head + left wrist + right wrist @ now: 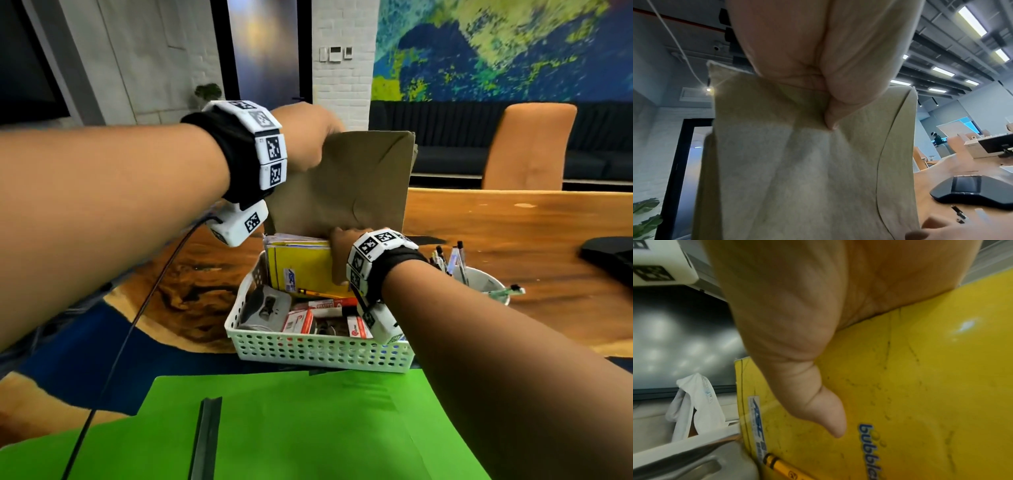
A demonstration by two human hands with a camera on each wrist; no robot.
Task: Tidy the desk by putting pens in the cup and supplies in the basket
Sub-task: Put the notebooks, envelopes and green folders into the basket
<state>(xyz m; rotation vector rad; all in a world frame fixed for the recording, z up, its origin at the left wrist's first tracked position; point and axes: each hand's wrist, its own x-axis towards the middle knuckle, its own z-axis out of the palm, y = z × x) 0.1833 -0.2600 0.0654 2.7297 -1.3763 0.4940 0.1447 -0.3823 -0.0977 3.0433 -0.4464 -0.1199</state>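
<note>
Left hand (308, 137): pinches the top edge of a brown envelope (342, 185), held upright above the basket (318, 353).
Right hand (342, 257): grips the yellow mailer (301, 263) standing in the basket's far end.
Cup (486, 281): right of the basket, holding pens (455, 257).

One white basket (318, 353), one white cup (486, 282) at its two o'clock, one brown envelope (346, 185) and one yellow mailer (301, 267). Two hands. One green sheet (291, 428) at six o'clock.
</note>
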